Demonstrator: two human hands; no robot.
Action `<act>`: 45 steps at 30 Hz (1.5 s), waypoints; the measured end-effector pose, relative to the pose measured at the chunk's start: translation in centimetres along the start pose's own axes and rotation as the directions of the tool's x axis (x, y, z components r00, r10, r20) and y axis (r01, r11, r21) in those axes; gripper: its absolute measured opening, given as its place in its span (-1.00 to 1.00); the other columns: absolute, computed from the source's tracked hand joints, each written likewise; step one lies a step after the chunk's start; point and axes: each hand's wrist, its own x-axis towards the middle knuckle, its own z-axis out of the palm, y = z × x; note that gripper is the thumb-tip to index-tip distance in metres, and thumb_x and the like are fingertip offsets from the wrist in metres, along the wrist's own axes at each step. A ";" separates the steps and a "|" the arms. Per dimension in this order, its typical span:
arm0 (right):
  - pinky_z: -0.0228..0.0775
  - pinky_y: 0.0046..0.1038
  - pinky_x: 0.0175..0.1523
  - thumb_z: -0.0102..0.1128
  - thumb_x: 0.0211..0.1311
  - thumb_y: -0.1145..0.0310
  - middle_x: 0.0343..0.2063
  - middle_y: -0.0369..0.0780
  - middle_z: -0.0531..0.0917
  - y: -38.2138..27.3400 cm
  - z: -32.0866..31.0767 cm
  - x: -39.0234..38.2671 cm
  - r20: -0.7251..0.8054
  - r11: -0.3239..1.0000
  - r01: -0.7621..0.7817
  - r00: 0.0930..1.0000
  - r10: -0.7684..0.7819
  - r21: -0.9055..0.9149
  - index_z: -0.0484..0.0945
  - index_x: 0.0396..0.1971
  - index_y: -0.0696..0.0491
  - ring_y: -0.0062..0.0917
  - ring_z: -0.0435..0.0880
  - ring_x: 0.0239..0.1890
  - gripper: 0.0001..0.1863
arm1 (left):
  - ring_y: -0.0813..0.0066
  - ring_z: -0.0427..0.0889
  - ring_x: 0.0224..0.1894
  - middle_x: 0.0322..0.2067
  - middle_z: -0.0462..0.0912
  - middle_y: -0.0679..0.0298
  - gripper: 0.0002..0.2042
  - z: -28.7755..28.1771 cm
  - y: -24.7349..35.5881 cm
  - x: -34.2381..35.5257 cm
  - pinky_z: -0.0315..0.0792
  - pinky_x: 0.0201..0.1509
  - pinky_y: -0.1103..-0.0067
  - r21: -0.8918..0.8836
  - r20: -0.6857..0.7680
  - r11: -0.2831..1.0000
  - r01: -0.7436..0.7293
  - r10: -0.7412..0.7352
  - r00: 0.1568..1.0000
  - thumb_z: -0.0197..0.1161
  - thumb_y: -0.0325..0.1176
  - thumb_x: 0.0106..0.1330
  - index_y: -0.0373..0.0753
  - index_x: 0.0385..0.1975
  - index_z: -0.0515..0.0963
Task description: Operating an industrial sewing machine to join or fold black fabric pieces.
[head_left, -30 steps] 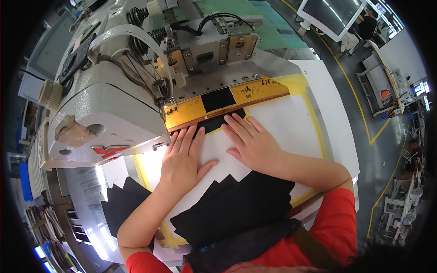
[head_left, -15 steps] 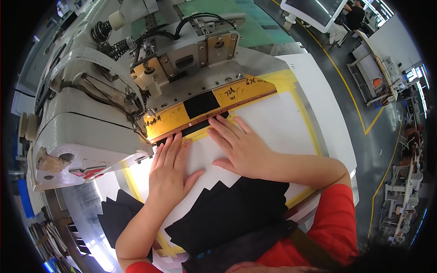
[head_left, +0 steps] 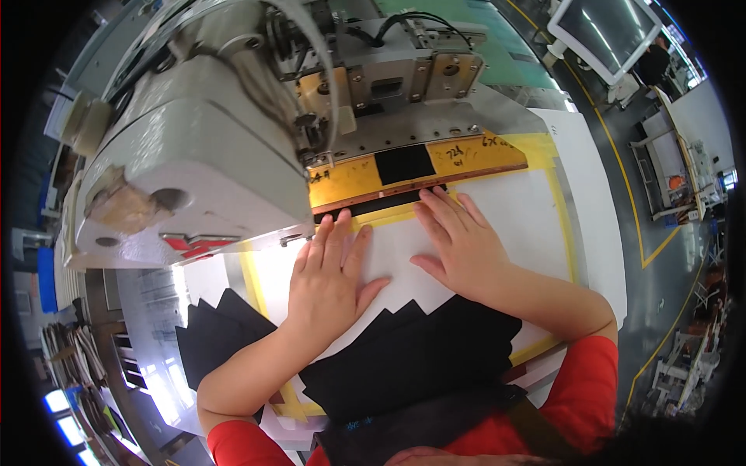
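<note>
While the left hand (head_left: pixel 325 286) lies flat with its fingers a little apart, the right hand (head_left: pixel 472 255) lies flat too, and neither grips anything. Both touch a black cloth strip (head_left: pixel 386 205) with their fingertips, at the near edge of a yellow bar (head_left: pixel 342 184). A big white machine (head_left: pixel 198 155) stands to the left.

a red top (head_left: pixel 488 439) with short sleeves (head_left: pixel 584 384); a dark apron (head_left: pixel 435 415) with a small blue mark (head_left: pixel 359 425); a brownish strap (head_left: pixel 536 429) on the right side; bare left hand (head_left: pixel 325 291), bare right hand (head_left: pixel 470 252).
</note>
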 end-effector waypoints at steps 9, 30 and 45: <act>0.10 -0.12 0.37 0.32 0.10 0.10 0.19 -0.01 0.37 -0.1 -0.2 0.4 -0.015 1.000 0.023 1.000 -0.023 -0.018 0.37 0.16 0.26 -0.18 0.37 0.27 -0.28 | 0.00 0.36 0.28 0.27 0.32 -0.02 -0.34 -0.1 -0.2 0.1 0.34 0.17 0.26 -0.030 -0.010 1.000 -0.003 0.003 1.000 0.32 0.04 0.15 -0.21 0.19 0.42; 0.45 -0.44 -0.18 0.41 -0.02 0.18 -0.35 -0.23 0.45 -5.2 -5.1 -3.2 0.290 0.890 0.220 0.891 -0.350 0.398 0.51 -0.13 0.08 -0.40 0.53 -0.32 -0.53 | 0.26 0.58 -0.24 -0.21 0.54 0.20 -0.65 -6.4 0.4 -2.5 0.42 -0.18 0.41 -0.355 0.169 0.931 -0.083 0.151 0.974 0.41 -0.28 0.07 -0.23 -0.16 0.53; 0.39 -0.47 -0.27 0.36 0.05 0.25 -0.40 -0.33 0.47 -6.4 -5.0 -4.0 0.354 0.864 0.268 0.829 -0.432 0.427 0.58 -0.16 0.04 -0.50 0.52 -0.35 -0.65 | 0.30 0.50 -0.26 -0.31 0.47 0.28 -0.64 -5.5 3.9 -7.8 0.37 -0.23 0.43 -0.408 0.142 0.913 -0.007 0.071 0.987 0.48 -0.35 -0.10 -0.19 -0.27 0.54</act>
